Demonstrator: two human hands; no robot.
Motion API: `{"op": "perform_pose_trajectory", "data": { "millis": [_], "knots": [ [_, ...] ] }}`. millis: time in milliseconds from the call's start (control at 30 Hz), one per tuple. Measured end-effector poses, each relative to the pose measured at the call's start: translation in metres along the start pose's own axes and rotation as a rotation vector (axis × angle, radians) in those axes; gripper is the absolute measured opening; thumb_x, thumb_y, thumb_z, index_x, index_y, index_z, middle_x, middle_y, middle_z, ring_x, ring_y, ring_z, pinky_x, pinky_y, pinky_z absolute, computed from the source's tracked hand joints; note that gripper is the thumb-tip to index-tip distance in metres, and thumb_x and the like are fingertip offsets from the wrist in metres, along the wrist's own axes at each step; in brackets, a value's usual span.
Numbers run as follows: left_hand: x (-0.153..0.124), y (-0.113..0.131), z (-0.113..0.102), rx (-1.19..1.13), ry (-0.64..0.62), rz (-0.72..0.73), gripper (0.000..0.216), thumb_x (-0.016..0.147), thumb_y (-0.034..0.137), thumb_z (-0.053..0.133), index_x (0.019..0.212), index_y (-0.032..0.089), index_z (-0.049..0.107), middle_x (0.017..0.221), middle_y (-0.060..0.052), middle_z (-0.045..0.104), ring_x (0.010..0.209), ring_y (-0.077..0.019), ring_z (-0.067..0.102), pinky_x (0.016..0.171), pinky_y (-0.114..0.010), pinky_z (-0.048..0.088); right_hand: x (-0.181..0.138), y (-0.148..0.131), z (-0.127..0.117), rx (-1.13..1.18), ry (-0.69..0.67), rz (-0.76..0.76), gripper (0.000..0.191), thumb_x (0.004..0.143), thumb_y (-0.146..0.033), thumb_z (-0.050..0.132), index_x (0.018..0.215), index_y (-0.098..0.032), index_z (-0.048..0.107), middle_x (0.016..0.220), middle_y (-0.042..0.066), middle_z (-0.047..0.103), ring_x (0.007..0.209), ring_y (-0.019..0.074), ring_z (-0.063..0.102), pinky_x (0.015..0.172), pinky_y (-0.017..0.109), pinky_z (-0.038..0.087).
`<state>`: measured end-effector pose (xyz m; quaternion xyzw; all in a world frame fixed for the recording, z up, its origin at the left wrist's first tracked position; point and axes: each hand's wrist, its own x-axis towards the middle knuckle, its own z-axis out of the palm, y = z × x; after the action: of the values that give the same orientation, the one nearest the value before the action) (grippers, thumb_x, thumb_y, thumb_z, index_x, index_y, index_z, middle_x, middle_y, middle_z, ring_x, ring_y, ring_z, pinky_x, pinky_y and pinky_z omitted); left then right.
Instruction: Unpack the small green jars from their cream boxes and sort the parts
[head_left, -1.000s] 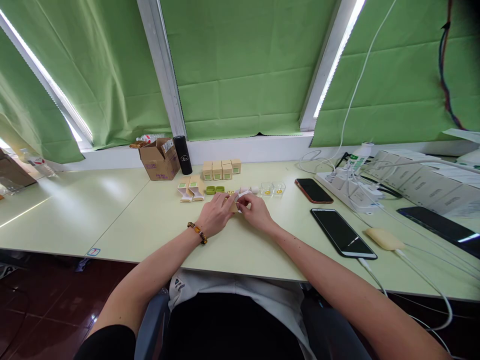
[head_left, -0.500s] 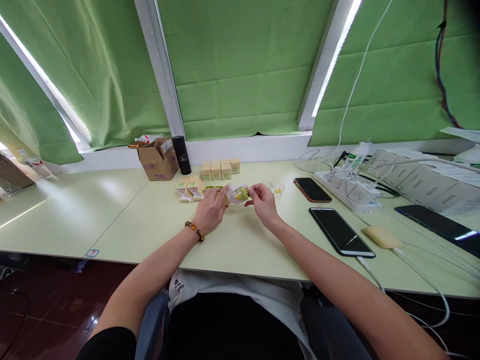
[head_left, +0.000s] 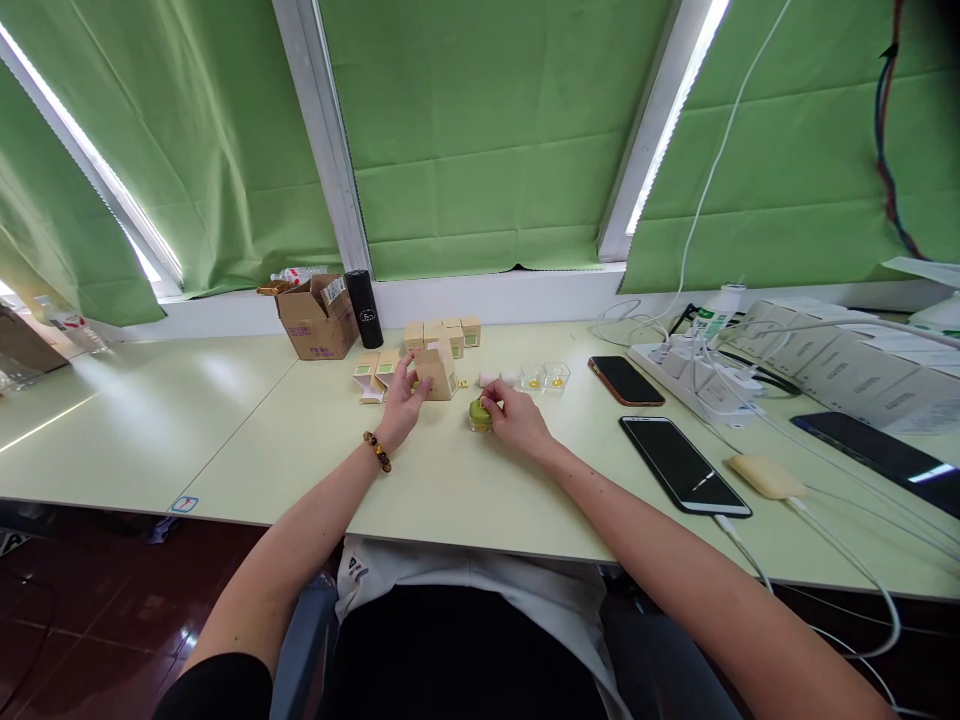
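Observation:
My left hand (head_left: 403,403) has its fingers and thumb around the left side of a small tan cardboard box (head_left: 435,376), which stands upright on the table with its top flaps up. Between the fingertips of my right hand (head_left: 519,418) is the green lid of a small clear jar (head_left: 480,416), down at the table top. Just behind that hand stand small clear cups (head_left: 555,376) with yellow in their bottoms. Two open boxes (head_left: 367,378) lie left of my left hand, partly covered by it.
Several closed small boxes (head_left: 470,331) stand farther back. A larger carton (head_left: 319,318) and a black bottle (head_left: 364,310) are by the wall. To the right lie two phones (head_left: 625,380), a power strip (head_left: 697,385), cables, a yellow device (head_left: 765,475) and white boxes (head_left: 840,360).
The green-lidded jar has come out of the box and down onto the table in my right hand. My left hand has moved left and set the box upright.

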<state>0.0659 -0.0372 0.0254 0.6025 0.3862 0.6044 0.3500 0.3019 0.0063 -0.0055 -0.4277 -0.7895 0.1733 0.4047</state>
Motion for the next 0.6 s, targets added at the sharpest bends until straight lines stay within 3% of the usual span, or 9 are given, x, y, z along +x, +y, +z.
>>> {"op": "perform_pose_trajectory", "data": {
  "millis": [133, 267, 600],
  "knots": [
    [-0.001, 0.005, 0.001, -0.213, -0.056, -0.083, 0.07, 0.093, 0.064, 0.067, 0.148, 0.026, 0.046, 0.135, -0.012, 0.069, 0.122, -0.0275, 0.068, 0.1, -0.044, 0.057, -0.002, -0.002, 0.0, -0.022, 0.02, -0.028, 0.009, 0.094, -0.029, 0.055, 0.098, -0.027, 0.063, 0.094, 0.002, 0.078, 0.079, 0.0213, 0.069, 0.067, 0.033, 0.05],
    [-0.001, 0.008, 0.002, -0.338, -0.105, -0.13, 0.054, 0.097, 0.058, 0.063, 0.136, 0.022, 0.051, 0.142, -0.017, 0.066, 0.121, -0.0289, 0.07, 0.092, -0.045, 0.06, -0.004, -0.01, -0.003, -0.002, 0.074, -0.061, 0.012, 0.095, -0.031, 0.057, 0.104, -0.027, 0.064, 0.106, 0.005, 0.077, 0.099, 0.0261, 0.07, 0.081, 0.041, 0.055],
    [-0.004, 0.009, 0.006, -0.405, -0.142, -0.226, 0.051, 0.094, 0.05, 0.068, 0.133, 0.016, 0.062, 0.141, -0.019, 0.068, 0.118, -0.0343, 0.073, 0.096, -0.049, 0.06, -0.011, -0.032, -0.007, 0.121, 0.128, -0.227, 0.022, 0.101, -0.044, 0.058, 0.11, -0.027, 0.069, 0.112, 0.01, 0.076, 0.117, 0.0333, 0.06, 0.101, 0.055, 0.052]
  ]
}}
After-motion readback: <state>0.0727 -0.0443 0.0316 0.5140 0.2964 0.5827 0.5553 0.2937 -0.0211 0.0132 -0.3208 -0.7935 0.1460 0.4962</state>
